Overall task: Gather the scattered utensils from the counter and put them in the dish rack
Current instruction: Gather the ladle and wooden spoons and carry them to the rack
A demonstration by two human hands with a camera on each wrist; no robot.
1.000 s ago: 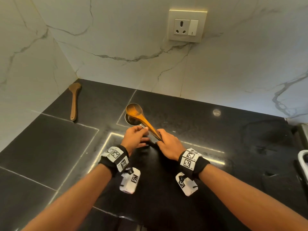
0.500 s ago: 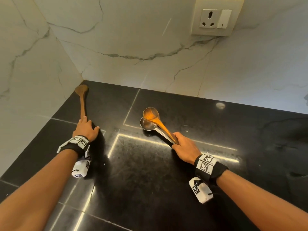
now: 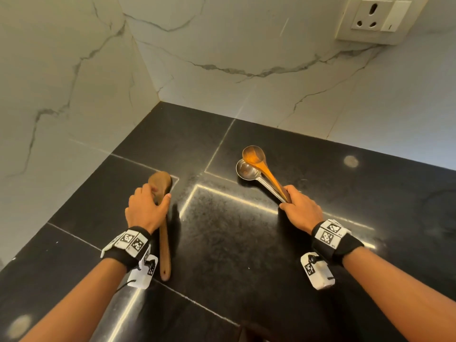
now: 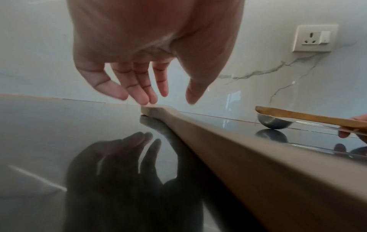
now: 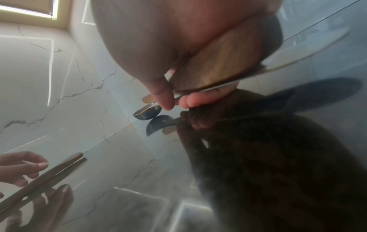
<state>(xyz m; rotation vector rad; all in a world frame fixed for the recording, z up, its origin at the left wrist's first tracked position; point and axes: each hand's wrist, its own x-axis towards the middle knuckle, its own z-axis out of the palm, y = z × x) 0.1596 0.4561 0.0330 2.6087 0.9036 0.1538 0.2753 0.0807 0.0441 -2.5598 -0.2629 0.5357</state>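
A dark wooden spoon (image 3: 164,243) lies flat on the black counter (image 3: 246,255), head away from me. My left hand (image 3: 158,192) hovers over its head; in the left wrist view the straight fingers (image 4: 145,97) touch the head and the thumb stands apart, with the handle (image 4: 238,150) running under my wrist. My right hand (image 3: 286,198) grips two handles together: an orange wooden spoon (image 3: 254,156) stacked on a steel ladle (image 3: 246,170), whose bowl rests on the counter. The right wrist view shows the thumb and fingers (image 5: 164,100) pinching both handles above the ladle bowl (image 5: 148,113).
White marble walls meet in a corner behind the counter. A wall socket (image 3: 375,18) sits at the upper right. The glossy counter mirrors both hands. No dish rack is in view.
My left hand left the two-spoon bundle and went to the dark wooden spoon. That spoon has slid from the wall toward me, and the hand is now over its head.
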